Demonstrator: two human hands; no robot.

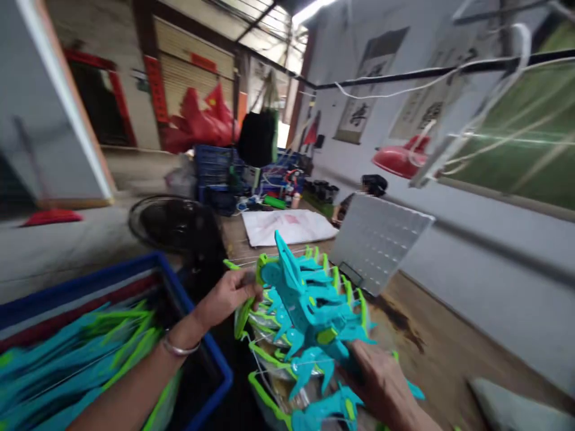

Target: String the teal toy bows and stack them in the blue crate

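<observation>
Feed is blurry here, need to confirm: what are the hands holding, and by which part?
Both hold the teal-and-green clip hanger. The left hand pinches its green frame edge at the upper left; the right hand grips among the lower clips, exact contact hidden.

Long worn wooden workbench (431, 341), stained dark in patches, set against a pale grey wall (485, 287). Hanging calligraphy scrolls (362, 102) on the white upper wall; green-tinted window (521, 143) to the right. Black overhead rail (404, 75) strung with white cords. Fluorescent tube light (309, 11) under the roof. Corrugated roller shutter (188, 66) with red paper strips at the far end; stacked blue plastic crates (215, 170) before it; round black floor fan (166, 221) on grey concrete floor.
</observation>
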